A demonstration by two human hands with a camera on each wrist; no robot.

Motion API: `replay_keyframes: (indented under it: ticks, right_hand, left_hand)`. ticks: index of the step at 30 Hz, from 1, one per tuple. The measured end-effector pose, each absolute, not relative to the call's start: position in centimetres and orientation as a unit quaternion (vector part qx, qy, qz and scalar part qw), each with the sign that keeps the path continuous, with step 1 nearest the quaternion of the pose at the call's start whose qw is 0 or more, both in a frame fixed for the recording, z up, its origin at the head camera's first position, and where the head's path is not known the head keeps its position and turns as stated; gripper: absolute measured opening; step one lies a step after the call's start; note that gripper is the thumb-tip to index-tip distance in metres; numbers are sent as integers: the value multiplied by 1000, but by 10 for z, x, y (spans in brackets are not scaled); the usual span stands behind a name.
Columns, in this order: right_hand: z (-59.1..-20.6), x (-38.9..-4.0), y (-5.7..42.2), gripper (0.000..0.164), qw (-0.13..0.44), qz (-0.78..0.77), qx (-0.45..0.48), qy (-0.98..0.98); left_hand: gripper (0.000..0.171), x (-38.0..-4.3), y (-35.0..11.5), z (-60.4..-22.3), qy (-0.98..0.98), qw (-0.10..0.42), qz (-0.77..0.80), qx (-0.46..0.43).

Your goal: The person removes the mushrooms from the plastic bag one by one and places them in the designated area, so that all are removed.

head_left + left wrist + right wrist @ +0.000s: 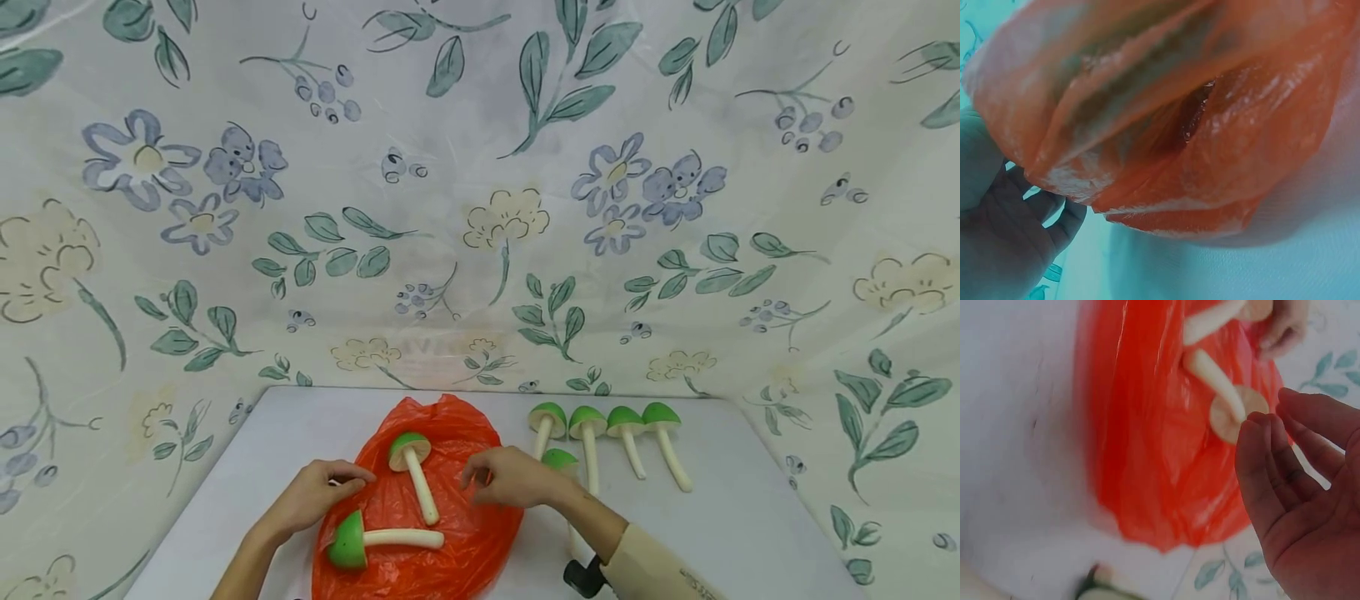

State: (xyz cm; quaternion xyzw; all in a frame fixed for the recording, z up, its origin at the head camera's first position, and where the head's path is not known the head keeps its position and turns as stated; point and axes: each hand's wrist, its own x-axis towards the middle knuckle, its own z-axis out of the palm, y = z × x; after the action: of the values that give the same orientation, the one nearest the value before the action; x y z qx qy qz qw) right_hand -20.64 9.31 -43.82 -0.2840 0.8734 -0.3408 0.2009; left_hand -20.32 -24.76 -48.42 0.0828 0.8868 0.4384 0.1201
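A red plastic bag (401, 577) lies spread out, with two green-capped toy mushrooms on it. One mushroom (420, 483) points its cap to the back; the other mushroom (348, 543) lies sideways, cap to the left. At the bag's left edge is my left hand (311, 498), fingers loosely bent and fingertips right at the plastic (1260, 137). My right hand (513, 477) hovers over the bag's right side. In the right wrist view its fingers (1254, 469) are slightly bent, thumb apart, with nothing between them.
Several more green-capped mushrooms (626, 425) stand in a row at the table's back right. Another mushroom (560, 460) is partly hidden behind my right forearm. A flowered cloth (450, 283) hangs behind the white table (750, 533).
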Motion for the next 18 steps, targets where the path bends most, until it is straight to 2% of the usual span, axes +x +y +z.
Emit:
replay_keyframes:
  ticks: [7,18]
  right_hand:
    - [-447,-200,58,17,223,-340,-324,854]
    - [-448,-201,18,20,232,-293,-291,881]
  left_hand:
    - [22,-201,-251,-485,880,126,450,85]
    - [20,-201,-253,-482,885,124,440,90]
